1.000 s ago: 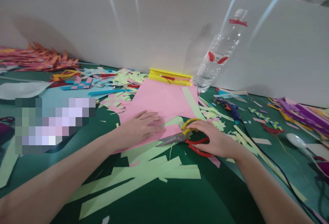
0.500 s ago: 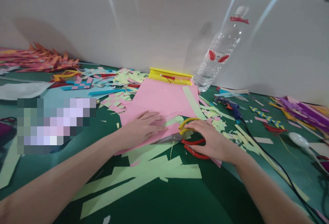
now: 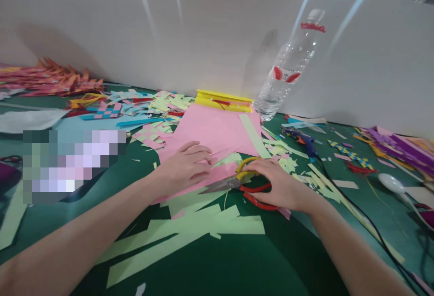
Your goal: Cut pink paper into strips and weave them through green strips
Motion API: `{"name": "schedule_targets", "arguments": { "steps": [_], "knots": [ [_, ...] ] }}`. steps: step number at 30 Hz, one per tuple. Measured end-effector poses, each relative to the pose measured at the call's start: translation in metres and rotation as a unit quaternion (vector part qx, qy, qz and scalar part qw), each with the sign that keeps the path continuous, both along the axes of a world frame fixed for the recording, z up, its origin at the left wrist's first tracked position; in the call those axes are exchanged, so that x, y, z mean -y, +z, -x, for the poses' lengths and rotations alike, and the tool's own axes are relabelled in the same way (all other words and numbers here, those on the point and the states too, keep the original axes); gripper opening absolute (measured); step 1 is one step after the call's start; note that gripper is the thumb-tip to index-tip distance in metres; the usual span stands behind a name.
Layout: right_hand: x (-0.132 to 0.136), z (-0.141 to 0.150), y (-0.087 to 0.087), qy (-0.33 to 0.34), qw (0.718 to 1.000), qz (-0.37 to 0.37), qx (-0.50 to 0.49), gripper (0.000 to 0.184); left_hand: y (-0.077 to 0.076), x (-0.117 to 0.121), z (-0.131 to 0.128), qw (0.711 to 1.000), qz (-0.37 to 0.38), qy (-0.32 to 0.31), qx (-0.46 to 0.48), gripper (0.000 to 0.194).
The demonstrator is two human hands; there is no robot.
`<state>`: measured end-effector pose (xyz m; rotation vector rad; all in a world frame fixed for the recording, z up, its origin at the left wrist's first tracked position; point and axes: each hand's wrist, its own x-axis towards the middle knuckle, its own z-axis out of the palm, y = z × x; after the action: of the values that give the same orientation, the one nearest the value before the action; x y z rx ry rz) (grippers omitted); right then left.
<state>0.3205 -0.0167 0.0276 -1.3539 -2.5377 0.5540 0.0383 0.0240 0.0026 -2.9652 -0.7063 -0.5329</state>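
Centre of frame: left hand (image 3: 185, 167) rests spread on flat pink paper sheets (image 3: 217, 128); right hand (image 3: 283, 185), apart, grips yellow-and-red-handled grey metal scissors (image 3: 232, 182).

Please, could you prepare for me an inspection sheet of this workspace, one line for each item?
Surface: green table, strewn with paper scraps.
Job's things: pink paper beneath the left hand; scissors with yellow and red handles.
Clutter: pale green strips in front; white spoon at the right.
Hands: left spread over the pink paper, fingers extended; right hand grips the scissors' handles.
Cables: black cable runs from a blue tool.
Surroundings: grey wall behind; plastic bottle near it.
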Motion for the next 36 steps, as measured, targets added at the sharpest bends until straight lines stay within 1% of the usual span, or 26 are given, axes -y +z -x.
{"name": "schedule_targets", "arguments": {
  "steps": [3, 5, 8, 11, 14, 20, 27, 31, 36],
  "knots": [
    [-0.001, -0.003, 0.000, 0.000, 1.000, -0.008, -0.002, 0.038, 0.004, 0.000, 0.006, 0.999, 0.026, -0.021, 0.012, 0.025],
    [-0.002, -0.005, 0.000, -0.004, 1.000, -0.016, -0.004, 0.039, 0.004, -0.001, 0.009, 0.999, 0.029, -0.030, 0.012, 0.027],
    [-0.004, -0.008, 0.002, -0.006, 1.000, -0.022, -0.005, 0.037, -0.001, -0.001, 0.011, 0.999, 0.022, -0.026, -0.017, 0.027],
    [-0.004, -0.011, 0.004, -0.008, 1.000, -0.020, -0.004, 0.034, -0.006, -0.001, 0.010, 0.999, 0.018, -0.001, -0.051, 0.035],
    [-0.004, -0.013, 0.005, -0.008, 1.000, -0.016, -0.008, 0.035, -0.012, -0.002, 0.009, 0.998, 0.018, 0.021, -0.062, 0.039],
    [-0.004, -0.013, 0.004, -0.007, 1.000, -0.018, -0.006, 0.035, -0.019, -0.006, 0.006, 0.998, 0.015, 0.007, -0.054, 0.040],
    [-0.002, -0.006, 0.003, -0.007, 1.000, 0.001, 0.003, 0.036, -0.017, -0.006, 0.005, 0.998, 0.005, -0.011, -0.057, 0.036],
    [-0.004, -0.006, 0.004, -0.011, 1.000, 0.000, 0.022, 0.038, -0.016, -0.006, 0.004, 0.999, 0.003, -0.017, -0.046, 0.036],
    [-0.005, -0.009, 0.005, -0.023, 0.999, 0.000, 0.041, 0.039, -0.017, -0.006, 0.007, 0.999, 0.022, -0.004, -0.046, 0.036]
  ]
}}
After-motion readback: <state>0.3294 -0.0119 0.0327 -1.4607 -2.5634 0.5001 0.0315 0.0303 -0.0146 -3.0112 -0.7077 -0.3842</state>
